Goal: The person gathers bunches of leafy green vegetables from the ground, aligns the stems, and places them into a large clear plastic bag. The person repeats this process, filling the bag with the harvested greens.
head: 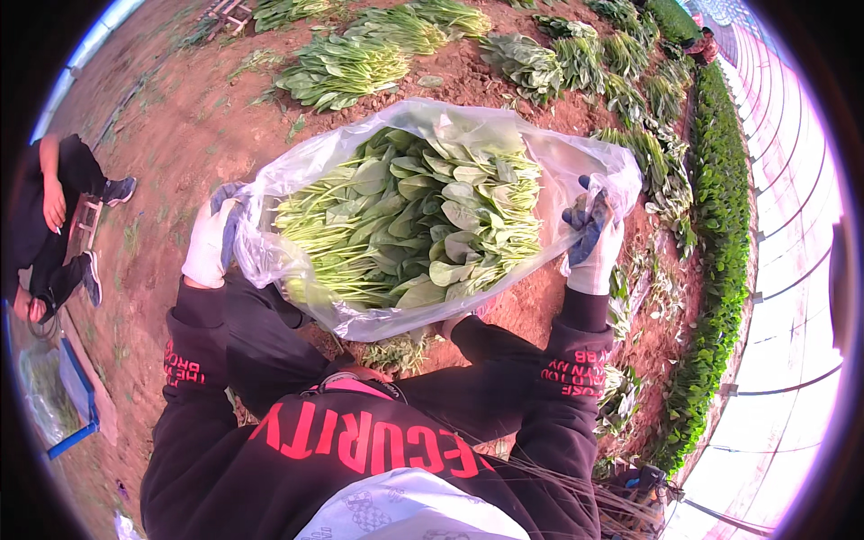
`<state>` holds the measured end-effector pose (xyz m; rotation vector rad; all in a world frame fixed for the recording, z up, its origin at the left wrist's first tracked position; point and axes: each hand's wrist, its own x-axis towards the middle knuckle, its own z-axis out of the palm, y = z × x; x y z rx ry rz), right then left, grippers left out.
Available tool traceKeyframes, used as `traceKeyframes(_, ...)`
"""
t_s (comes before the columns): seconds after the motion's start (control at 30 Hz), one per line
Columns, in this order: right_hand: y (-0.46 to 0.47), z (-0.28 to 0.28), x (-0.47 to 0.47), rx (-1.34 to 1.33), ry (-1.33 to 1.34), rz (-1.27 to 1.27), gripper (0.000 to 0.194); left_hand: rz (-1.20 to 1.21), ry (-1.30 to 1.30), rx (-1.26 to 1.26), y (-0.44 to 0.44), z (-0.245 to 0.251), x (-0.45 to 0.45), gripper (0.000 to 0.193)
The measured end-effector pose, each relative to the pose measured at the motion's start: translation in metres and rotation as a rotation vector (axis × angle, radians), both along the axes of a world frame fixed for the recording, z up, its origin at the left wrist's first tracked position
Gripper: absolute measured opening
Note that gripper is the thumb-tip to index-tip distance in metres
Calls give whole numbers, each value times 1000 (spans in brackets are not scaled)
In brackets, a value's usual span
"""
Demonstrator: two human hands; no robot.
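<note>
A clear plastic bag (364, 327) lies spread wide before me, its mouth facing up. Inside it, leafy green vegetables (412, 216) are packed with pale stems towards the left and right sides and broad leaves in the middle. My left hand (214, 233), in a white and blue work glove, grips the bag's left edge. On the other side my right hand (594, 233), gloved alike, holds the gathered plastic of the right edge, with one blue fingertip sticking up. The bag hangs between both hands above my legs.
Bundles of cut greens (347, 67) lie on the reddish soil ahead, with more bundles (634, 155) at the right. A growing green row (722, 223) runs beside the greenhouse wall. At the left a person (54, 216) sits near a blue-edged crate (88, 405). Another person (703, 47) is far off.
</note>
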<state>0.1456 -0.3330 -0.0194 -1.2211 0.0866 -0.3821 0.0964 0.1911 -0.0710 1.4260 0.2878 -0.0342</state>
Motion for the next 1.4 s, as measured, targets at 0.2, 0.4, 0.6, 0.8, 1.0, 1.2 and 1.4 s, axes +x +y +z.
traceKeyframes(0.2,1,31,21,137,-88,216,43,34,134,-413,-25,-35,20,28)
traceKeyframes(0.4,-13,69,40,310,-115,-73,39,-62,75,-539,-14,-14,69,27)
traceKeyframes(0.6,-56,98,110,368,-258,92,35,-20,-102,-258,-56,44,145,28)
traceKeyframes(0.8,-61,131,159,228,-247,-9,34,-208,-211,-268,-66,83,226,36)
traceKeyframes(1.0,-97,145,156,121,-303,-95,34,-153,-301,-236,-154,113,289,33)
traceKeyframes(1.2,-147,143,162,24,-390,-197,29,-82,-419,86,-200,81,358,26)
traceKeyframes(1.4,-167,105,183,44,-221,-554,25,-105,-821,991,-223,-8,439,39)
